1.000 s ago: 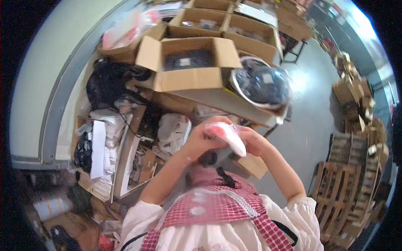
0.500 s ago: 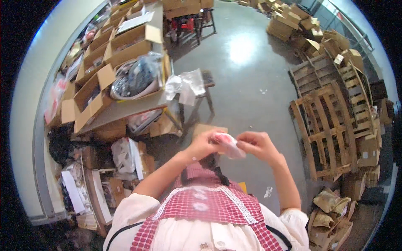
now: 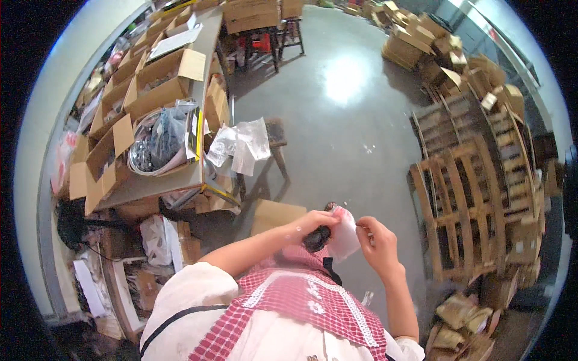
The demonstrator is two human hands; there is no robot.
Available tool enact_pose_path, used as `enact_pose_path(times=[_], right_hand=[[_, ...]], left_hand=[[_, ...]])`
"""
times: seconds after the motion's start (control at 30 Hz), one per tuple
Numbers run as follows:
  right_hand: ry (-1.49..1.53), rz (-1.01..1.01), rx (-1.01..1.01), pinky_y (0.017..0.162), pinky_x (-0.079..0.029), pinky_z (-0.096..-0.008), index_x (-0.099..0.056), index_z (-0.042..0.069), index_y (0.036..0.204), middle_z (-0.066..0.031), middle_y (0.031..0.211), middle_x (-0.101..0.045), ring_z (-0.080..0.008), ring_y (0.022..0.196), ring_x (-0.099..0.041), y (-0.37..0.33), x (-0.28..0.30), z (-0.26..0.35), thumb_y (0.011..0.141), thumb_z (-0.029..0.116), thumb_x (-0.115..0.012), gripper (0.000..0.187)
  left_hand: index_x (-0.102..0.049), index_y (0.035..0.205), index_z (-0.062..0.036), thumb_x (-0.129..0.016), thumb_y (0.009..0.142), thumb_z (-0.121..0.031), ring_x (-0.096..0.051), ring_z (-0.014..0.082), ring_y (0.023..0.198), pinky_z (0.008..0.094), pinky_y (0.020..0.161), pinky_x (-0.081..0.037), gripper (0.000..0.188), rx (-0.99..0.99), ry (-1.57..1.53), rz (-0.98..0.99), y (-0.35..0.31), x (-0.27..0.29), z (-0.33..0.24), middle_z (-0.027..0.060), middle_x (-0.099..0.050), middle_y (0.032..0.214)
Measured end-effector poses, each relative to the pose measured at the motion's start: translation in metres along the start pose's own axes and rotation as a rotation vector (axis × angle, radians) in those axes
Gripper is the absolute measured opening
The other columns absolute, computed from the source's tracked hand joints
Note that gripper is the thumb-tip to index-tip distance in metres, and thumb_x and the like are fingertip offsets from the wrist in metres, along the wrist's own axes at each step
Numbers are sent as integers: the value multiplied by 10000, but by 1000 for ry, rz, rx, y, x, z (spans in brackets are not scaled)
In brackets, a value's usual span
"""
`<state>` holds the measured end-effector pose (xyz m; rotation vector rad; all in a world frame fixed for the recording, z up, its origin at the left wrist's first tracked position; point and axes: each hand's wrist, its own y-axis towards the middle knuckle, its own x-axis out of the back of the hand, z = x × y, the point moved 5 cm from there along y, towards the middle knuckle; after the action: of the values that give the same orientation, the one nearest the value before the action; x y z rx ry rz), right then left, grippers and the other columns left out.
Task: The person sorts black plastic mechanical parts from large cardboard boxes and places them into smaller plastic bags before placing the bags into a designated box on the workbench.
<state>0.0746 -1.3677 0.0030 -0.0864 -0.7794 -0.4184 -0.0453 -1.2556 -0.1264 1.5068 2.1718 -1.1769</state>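
gripping pouch (image 3: 344, 237) edges, both hands (image 3: 378, 242)

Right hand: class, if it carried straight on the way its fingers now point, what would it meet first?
The right hand points left at the small white-and-pink bag it already pinches; just beyond lie the dark item and the left hand, though depth is unclear.

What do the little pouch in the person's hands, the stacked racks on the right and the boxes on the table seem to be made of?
The pouch, held between the left hand and right hand, looks like thin glossy plastic film, whitish, pink at the top. The pallets look like bare unfinished wood: pale slats with gaps. The boxes on the table look like matte brown cardboard with folded flaps.
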Motion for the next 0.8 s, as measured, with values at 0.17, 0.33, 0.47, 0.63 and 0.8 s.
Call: enact_pose_path(times=[0.17, 0.33, 0.47, 0.63, 0.8], right_hand=[[-186, 254, 219, 702, -526, -406, -624, 60, 945, -126, 901, -665, -339, 786, -656, 135, -7, -23, 897, 162, -641, 114], [-172, 453, 417, 702, -519, -433, -630, 62, 929, -134, 885, -669, -366, 806, -644, 296, -24, -52, 899, 141, -606, 87], [-253, 545, 518, 711, -520, -411, -632, 44, 925, -159, 886, -680, -351, 829, -660, 409, -21, -52, 888, 95, -614, 66], [-65, 792, 460, 722, -525, -427, -570, 62, 1137, -193, 956, -687, -373, 832, -672, 517, -19, -79, 945, 111, -556, 198], [-34, 905, 627, 803, -522, -442, -452, 88, 1333, -206, 1046, -673, -425, 949, -643, 623, -36, -103, 984, 138, -510, 357]], left_hand=[[-664, 1022, -68, -621, 932, -346, -604, 125, 777, 290, 674, -484, 295, 42, -246, -105, 69, 48, -48, 22, -633, 877], [-682, 952, -78, -610, 926, -372, -616, 144, 744, 294, 672, -485, 303, -42, -307, -169, 126, 101, -133, 42, -647, 828], [-681, 965, -41, -604, 935, -368, -638, 168, 719, 305, 666, -513, 337, -89, -377, -274, 171, 122, -207, 64, -666, 825], [-680, 971, -23, -594, 953, -377, -645, 163, 737, 297, 686, -524, 365, -80, -342, -325, 212, 146, -291, 72, -674, 836], [-688, 951, -36, -621, 915, -412, -636, 179, 686, 306, 641, -522, 383, -146, -372, -367, 273, 189, -367, 76, -673, 834]])
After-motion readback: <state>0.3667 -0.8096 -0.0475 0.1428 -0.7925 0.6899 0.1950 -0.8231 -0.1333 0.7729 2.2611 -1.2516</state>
